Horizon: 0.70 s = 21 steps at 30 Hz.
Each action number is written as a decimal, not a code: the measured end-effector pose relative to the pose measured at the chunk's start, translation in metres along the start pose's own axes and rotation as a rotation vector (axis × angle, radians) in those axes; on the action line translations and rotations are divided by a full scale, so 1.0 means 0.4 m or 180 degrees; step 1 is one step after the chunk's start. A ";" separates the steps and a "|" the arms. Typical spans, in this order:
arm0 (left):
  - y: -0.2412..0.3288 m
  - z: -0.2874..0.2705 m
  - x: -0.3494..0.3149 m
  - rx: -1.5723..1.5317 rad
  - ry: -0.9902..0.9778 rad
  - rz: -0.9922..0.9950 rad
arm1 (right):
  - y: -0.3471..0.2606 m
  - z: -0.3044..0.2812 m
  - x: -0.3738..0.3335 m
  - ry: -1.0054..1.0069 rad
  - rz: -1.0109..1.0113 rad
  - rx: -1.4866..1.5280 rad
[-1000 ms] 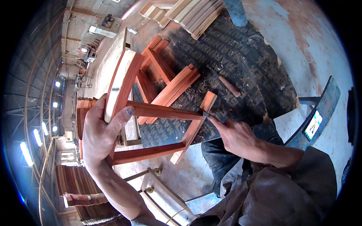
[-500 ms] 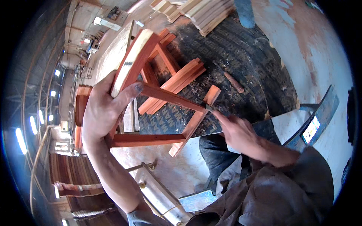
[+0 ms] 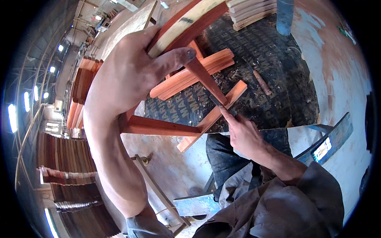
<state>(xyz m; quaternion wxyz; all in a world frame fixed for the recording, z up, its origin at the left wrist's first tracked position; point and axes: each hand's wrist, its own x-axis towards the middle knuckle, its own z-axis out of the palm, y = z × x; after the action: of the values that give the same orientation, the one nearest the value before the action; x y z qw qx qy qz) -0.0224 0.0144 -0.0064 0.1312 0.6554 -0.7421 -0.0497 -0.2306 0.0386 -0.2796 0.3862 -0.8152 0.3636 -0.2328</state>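
Observation:
A reddish wooden frame [image 3: 164, 126] stands tilted on the table's edge, its two bars meeting a lower rail [image 3: 212, 115]. My left hand [image 3: 135, 65] is closed around the raised end, a thick rail [image 3: 190, 25] with a pale face, thumb lying over it. At the joint of the farther bar [image 3: 208, 81] and the lower rail, my right hand [image 3: 246, 135] is closed on a thin dark blade [image 3: 216, 100], index finger stretched along it. The blade touches the wood there; its handle is hidden in my palm.
A dark printed board [image 3: 285, 67] covers the table, with wood chips, a wooden-handled tool [image 3: 262, 82] and stacked red strips [image 3: 194, 75]. Pale boards [image 3: 254, 12] sit at the back beside a blue post [image 3: 284, 18]. A phone [image 3: 322, 148] rests on a blue bar at right.
My left hand has come up closer and to the right, tilting the frame's raised end with it. My right hand keeps the blade at the same joint. The whole view has shifted slightly.

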 end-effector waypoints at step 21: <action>-0.075 -0.001 0.015 0.0116 0.0124 0.0428 | 0.015 -0.015 -0.065 0.0132 -0.0444 -0.0144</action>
<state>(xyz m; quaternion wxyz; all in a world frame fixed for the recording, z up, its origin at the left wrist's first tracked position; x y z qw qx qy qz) 0.0060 0.0044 -0.0126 0.1367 0.6072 -0.7825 -0.0145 -0.2532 0.0531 -0.2831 0.3429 -0.8420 0.3191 -0.2677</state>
